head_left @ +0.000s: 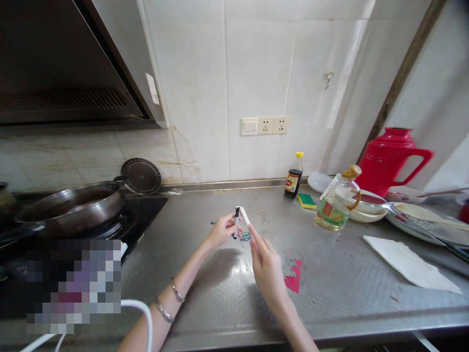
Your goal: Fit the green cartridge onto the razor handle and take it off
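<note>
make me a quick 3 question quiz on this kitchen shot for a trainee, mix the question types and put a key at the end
1. Multiple choice: what does the left hand hold?
a) the red flask
b) a slim grey-and-black piece
c) the oil jug
2. True or false: a torn red scrap lies on the metal counter, to the right of the right hand.
3. Fill in the blank: next to the dark bottle with the yellow cap lies a green-and-yellow ____.

Key: 1. b; 2. true; 3. sponge
</note>
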The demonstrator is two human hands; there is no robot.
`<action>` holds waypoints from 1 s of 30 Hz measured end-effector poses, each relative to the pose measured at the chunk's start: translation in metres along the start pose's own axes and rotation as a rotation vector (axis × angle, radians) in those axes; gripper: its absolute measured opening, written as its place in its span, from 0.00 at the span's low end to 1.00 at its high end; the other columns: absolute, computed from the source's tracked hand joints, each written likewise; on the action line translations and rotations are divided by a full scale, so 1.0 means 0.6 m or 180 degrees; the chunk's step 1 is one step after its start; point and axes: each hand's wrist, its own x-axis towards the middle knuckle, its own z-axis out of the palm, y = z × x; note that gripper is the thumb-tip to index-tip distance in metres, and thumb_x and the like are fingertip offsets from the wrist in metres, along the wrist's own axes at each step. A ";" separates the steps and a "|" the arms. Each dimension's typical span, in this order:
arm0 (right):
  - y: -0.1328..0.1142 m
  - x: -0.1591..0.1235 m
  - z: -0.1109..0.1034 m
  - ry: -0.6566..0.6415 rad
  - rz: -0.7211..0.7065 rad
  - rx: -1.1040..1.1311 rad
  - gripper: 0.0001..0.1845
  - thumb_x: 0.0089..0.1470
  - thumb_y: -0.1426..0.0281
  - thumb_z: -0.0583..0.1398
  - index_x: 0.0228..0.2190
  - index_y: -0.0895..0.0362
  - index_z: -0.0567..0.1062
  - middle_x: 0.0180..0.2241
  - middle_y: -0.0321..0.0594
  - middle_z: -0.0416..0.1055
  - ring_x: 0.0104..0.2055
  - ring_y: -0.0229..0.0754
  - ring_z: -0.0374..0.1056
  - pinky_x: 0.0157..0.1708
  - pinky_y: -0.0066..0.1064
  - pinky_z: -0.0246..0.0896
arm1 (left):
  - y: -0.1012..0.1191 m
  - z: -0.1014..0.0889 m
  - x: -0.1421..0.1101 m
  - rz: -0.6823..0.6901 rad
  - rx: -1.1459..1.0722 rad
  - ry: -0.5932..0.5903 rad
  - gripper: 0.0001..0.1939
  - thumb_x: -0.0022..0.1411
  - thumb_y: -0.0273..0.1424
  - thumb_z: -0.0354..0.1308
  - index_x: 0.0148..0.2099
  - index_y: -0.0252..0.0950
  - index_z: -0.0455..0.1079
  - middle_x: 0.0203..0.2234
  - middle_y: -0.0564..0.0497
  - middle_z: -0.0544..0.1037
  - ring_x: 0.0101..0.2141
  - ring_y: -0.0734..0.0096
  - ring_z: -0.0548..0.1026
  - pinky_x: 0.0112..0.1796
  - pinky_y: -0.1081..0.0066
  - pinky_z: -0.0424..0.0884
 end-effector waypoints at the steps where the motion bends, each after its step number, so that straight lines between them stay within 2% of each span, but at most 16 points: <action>1: -0.001 0.002 0.000 0.0021 -0.0014 0.0005 0.23 0.59 0.70 0.47 0.56 0.53 0.61 0.27 0.39 0.64 0.26 0.37 0.63 0.26 0.26 0.59 | 0.000 0.001 0.000 -0.0002 0.0003 0.0006 0.16 0.54 0.32 0.57 0.44 0.32 0.62 0.26 0.47 0.76 0.26 0.69 0.76 0.28 0.72 0.68; 14: -0.010 -0.002 0.010 0.0046 -0.0018 0.0108 0.23 0.60 0.69 0.46 0.56 0.54 0.61 0.28 0.40 0.65 0.27 0.37 0.63 0.28 0.27 0.60 | -0.002 0.002 0.003 0.0091 0.0072 0.0119 0.20 0.52 0.30 0.58 0.47 0.30 0.63 0.23 0.51 0.75 0.24 0.71 0.74 0.28 0.73 0.68; 18: -0.011 0.006 0.014 0.0012 -0.0004 0.0095 0.23 0.60 0.69 0.45 0.56 0.54 0.61 0.29 0.41 0.65 0.28 0.38 0.64 0.29 0.27 0.60 | -0.001 0.002 0.002 0.0134 0.0140 0.0047 0.18 0.52 0.30 0.57 0.47 0.31 0.64 0.24 0.51 0.75 0.25 0.72 0.74 0.29 0.73 0.68; 22: -0.011 -0.009 0.013 -0.0113 0.0015 0.0076 0.23 0.60 0.69 0.45 0.56 0.54 0.61 0.28 0.40 0.65 0.26 0.36 0.63 0.27 0.26 0.59 | -0.003 -0.002 0.002 0.0230 0.0301 0.0004 0.15 0.53 0.29 0.56 0.44 0.30 0.64 0.23 0.52 0.73 0.25 0.72 0.73 0.29 0.73 0.67; 25: -0.004 -0.003 -0.007 -0.0173 0.0017 0.0094 0.22 0.60 0.67 0.46 0.53 0.55 0.65 0.27 0.39 0.65 0.26 0.37 0.62 0.27 0.26 0.58 | -0.006 -0.006 0.003 0.0289 0.0421 0.0010 0.11 0.54 0.30 0.55 0.41 0.31 0.65 0.24 0.51 0.73 0.28 0.72 0.73 0.32 0.73 0.67; 28: 0.016 0.032 -0.047 -0.0187 0.0201 0.0236 0.19 0.59 0.63 0.48 0.45 0.58 0.70 0.21 0.35 0.62 0.22 0.35 0.58 0.24 0.25 0.54 | -0.005 -0.012 0.002 0.0451 0.0595 0.0064 0.09 0.56 0.31 0.54 0.38 0.32 0.65 0.29 0.50 0.74 0.33 0.71 0.73 0.37 0.72 0.67; 30: 0.035 0.063 -0.079 -0.0606 0.0179 0.0407 0.18 0.58 0.60 0.49 0.36 0.59 0.72 0.18 0.33 0.58 0.20 0.33 0.55 0.21 0.24 0.50 | -0.001 -0.017 0.001 0.0595 0.0878 0.0116 0.07 0.57 0.31 0.53 0.37 0.33 0.66 0.30 0.50 0.74 0.35 0.70 0.73 0.39 0.72 0.66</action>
